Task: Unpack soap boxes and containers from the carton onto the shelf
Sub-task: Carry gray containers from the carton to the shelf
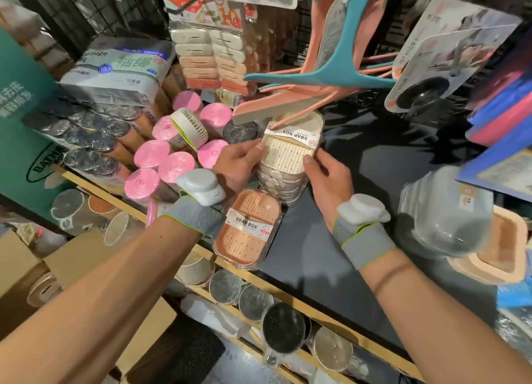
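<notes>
A stack of cream soap boxes (288, 156) with a "SOAP BOX" paper band stands on the black shelf (359, 210). My left hand (239, 164) grips the stack's left side, thumb on the top box. My right hand (328, 182) holds its right side, thumb at the top box's corner. A peach soap box (247, 231) lies flat on the shelf just in front of the stack, near the front edge. Both wrists wear grey bands with white sensors. Brown cardboard, possibly the carton (34, 268), shows at the lower left.
Pink rolls (161, 159) and dark rolls (86, 136) crowd the shelf to the left. Teal and pink hangers (331, 78) hang just above the stack. Stacked clear containers (443, 213) stand on a peach tray at the right. Cups fill the lower shelf (259, 297).
</notes>
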The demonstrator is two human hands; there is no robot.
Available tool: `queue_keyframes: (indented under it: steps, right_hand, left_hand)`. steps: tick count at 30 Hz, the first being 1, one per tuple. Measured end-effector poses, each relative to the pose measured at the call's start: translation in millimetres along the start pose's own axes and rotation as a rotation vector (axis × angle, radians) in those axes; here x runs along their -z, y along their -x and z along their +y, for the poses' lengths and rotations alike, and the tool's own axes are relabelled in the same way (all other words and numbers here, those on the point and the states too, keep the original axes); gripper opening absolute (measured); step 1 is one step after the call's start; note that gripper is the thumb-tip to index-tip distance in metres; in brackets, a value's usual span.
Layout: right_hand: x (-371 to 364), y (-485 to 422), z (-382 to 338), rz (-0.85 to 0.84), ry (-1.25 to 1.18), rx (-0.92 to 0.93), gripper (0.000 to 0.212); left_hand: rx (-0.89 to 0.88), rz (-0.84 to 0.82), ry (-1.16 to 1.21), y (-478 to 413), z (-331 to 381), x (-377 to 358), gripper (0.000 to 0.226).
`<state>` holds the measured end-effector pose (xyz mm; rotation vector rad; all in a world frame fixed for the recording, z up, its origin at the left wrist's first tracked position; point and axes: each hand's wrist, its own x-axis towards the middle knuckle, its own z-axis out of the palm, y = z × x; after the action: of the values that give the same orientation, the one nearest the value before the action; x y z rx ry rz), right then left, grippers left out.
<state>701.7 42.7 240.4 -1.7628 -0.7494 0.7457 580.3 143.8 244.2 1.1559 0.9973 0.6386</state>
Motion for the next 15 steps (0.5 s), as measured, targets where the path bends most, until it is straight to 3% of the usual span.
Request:
queue_keyframes:
  steps: [6,11,15]
  right_hand:
    - [-5.4,-3.8,1.3,-0.009,0.1,0.022,0.031]
    - [-13.4,-0.5,0.8,0.015,0.001,-0.021,0.033]
    - [-19.9,3.9,1.3,0.03,-0.075,-0.047,0.041]
  left_hand:
    - [-0.077,0.026,-0.105,-7.6,-11.0,4.6,0.024]
    - [-0.181,0.088,-0.246,-4.9,-12.3,-0.4,0.031]
    - [-0.09,0.104,-0.128,-4.6,-13.4,-2.4,0.027]
